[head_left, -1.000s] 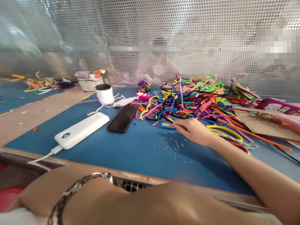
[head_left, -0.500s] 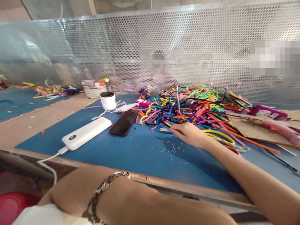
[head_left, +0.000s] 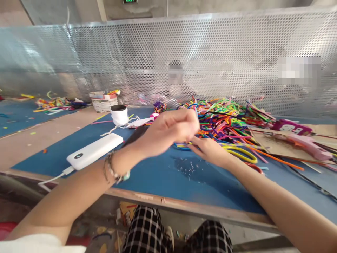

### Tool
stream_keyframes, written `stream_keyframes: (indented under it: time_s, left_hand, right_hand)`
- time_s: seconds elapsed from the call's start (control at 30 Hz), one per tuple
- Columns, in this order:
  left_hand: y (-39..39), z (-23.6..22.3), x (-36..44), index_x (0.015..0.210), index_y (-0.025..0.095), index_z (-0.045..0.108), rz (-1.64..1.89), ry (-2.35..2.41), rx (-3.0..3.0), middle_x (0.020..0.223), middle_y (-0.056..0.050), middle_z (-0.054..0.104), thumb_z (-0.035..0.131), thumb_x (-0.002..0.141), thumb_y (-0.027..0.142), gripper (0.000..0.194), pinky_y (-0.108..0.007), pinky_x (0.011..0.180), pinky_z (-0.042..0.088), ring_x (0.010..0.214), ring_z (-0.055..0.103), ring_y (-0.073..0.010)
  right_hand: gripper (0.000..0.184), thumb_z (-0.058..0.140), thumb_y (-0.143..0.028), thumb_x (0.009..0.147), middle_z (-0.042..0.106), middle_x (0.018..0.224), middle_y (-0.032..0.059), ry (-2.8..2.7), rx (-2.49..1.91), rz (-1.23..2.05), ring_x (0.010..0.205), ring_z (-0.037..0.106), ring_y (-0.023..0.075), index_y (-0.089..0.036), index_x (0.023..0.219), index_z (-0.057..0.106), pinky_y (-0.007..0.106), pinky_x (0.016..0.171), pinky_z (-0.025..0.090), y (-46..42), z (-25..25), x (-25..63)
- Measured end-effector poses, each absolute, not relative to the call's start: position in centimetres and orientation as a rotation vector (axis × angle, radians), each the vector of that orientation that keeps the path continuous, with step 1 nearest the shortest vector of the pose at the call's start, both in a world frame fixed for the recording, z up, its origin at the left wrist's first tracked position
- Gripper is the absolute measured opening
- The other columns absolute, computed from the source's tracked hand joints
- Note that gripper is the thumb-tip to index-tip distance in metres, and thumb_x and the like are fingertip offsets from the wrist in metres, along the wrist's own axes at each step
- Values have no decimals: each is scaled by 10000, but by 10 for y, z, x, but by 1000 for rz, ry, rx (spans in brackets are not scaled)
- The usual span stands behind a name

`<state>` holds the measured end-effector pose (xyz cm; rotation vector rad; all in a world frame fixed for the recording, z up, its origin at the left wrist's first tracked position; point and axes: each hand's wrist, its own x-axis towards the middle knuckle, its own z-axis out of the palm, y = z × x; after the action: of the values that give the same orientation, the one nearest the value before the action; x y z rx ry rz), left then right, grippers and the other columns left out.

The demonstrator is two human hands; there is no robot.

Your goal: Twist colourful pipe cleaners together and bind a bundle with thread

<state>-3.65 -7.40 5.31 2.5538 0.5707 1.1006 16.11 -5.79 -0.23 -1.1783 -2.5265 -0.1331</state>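
My left hand (head_left: 175, 128), slightly blurred, is raised over the table with its fingers curled closed. What it holds, if anything, is hidden. Just below and to its right, my right hand (head_left: 207, 151) pinches a yellow and lilac pipe cleaner (head_left: 181, 145). One end sticks out to the left of the fingertips. Behind both hands spreads a tangled heap of colourful pipe cleaners (head_left: 223, 116). A looped yellow pipe cleaner (head_left: 246, 155) lies beside my right wrist. My left forearm partly covers a black phone (head_left: 135, 135).
A white power bank (head_left: 94, 151) with a cable lies left, near a white cup-like roll (head_left: 119, 115) and a woven basket (head_left: 102, 102). On the right are a pink glue gun (head_left: 306, 144) and a purple box (head_left: 292, 127). A perforated metal screen (head_left: 147, 52) stands behind the table.
My left hand has risen from the lap area to above the table, close to my right hand. The right hand has stayed nearly in place, and the view has shifted slightly.
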Motion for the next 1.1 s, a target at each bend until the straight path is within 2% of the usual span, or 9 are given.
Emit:
stream_keyframes:
  time_s: [0.13, 0.23, 0.37, 0.47, 0.57, 0.77, 0.9, 1.0, 1.1]
  left_hand:
    - [-30, 38, -31, 752, 141, 539, 779, 653, 2372, 722, -30, 556, 374, 816, 393, 308, -254, 636, 410, 664, 507, -117]
    - [-19, 16, -32, 676, 143, 500, 434, 532, 2113, 557, 4, 505, 292, 811, 530, 460, -253, 604, 404, 560, 502, -109]
    - [-24, 4, -37, 563, 162, 405, 583, 501, 1952, 467, 57, 413, 434, 734, 588, 460, -216, 487, 336, 423, 404, -63]
    - [-24, 4, -41, 571, 159, 392, 701, 520, 1790, 463, 73, 386, 480, 725, 568, 446, -206, 480, 318, 416, 382, -51]
    - [-21, 3, -45, 593, 152, 406, 706, 514, 1694, 463, 76, 388, 514, 723, 539, 423, -201, 477, 308, 424, 381, -49]
    - [-26, 2, -45, 655, 125, 505, 456, 460, 1701, 453, 51, 481, 539, 720, 513, 395, -190, 407, 295, 375, 388, -45]
    - [-29, -1, -43, 663, 135, 500, 325, 439, 1691, 517, 26, 545, 576, 686, 505, 379, -198, 452, 368, 430, 466, -66]
    - [-27, -1, -44, 663, 144, 508, 420, 595, 2050, 595, 17, 572, 545, 747, 408, 280, -198, 517, 369, 533, 509, -83]
    - [-25, 3, -48, 653, 154, 540, 599, 799, 2656, 628, 18, 578, 513, 789, 309, 208, -213, 557, 324, 575, 493, -93]
  right_hand:
    - [230, 330, -255, 885, 628, 779, 70, -2539, -954, -219, 688, 598, 138, -156, 871, 536, 220, 617, 439, -62, -1, 157]
    - [258, 304, -254, 897, 608, 696, 57, -2490, -812, -365, 624, 581, 125, -153, 825, 530, 211, 572, 439, -64, 1, 156]
    - [209, 323, -216, 894, 631, 717, 52, -2361, -706, -490, 630, 591, 103, -148, 901, 521, 185, 582, 446, -64, 2, 158]
    - [141, 393, -171, 868, 640, 727, 30, -2248, -693, -654, 606, 583, 80, -158, 943, 513, 164, 568, 433, -63, 4, 163]
    - [149, 404, -122, 852, 628, 681, 13, -2258, -668, -882, 565, 558, 77, -159, 910, 536, 173, 520, 400, -64, 7, 168]
    - [216, 362, -121, 866, 636, 672, 35, -2255, -626, -1068, 570, 519, 99, -136, 849, 576, 214, 543, 376, -70, 13, 164]
    - [276, 325, -117, 876, 620, 627, 22, -2273, -627, -1154, 536, 483, 93, -145, 802, 589, 214, 531, 340, -73, 15, 159]
    - [298, 299, -106, 874, 608, 590, 7, -2334, -672, -1120, 503, 475, 89, -150, 816, 588, 214, 494, 302, -73, 14, 160]
    - [288, 302, -108, 859, 595, 572, -1, -2439, -831, -914, 485, 479, 88, -163, 803, 579, 217, 466, 270, -72, 11, 160]
